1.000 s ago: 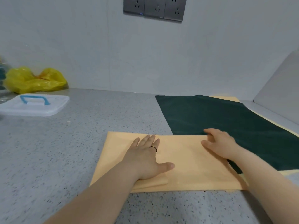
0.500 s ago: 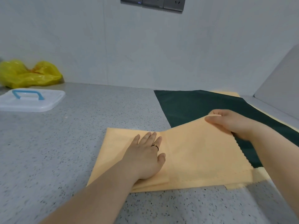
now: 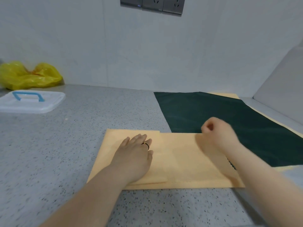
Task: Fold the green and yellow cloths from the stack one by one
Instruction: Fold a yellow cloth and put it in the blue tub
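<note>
- We see a speckled counter (image 3: 65, 153) and a white wall; the sockets (image 3: 152, 4) are cut off above.
- The yellow cloth (image 3: 188, 161) lies flat, partly over the green cloth (image 3: 229, 125).
- The left hand (image 3: 133, 158) presses it flat; the right hand (image 3: 218, 135) is blurred and curled, grip unclear.

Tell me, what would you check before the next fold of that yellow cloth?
1. Left hand flat on the yellow cloth, pinning it: ok.
2. Right hand gripping the cloth's far edge: cannot tell, it is blurred.
3. Cloth lying flat on the counter: ok.
4. Far edges lined up: not ok, a step shows.
5. Clear of the green cloth: not ok, it overlaps its near corner.
</note>
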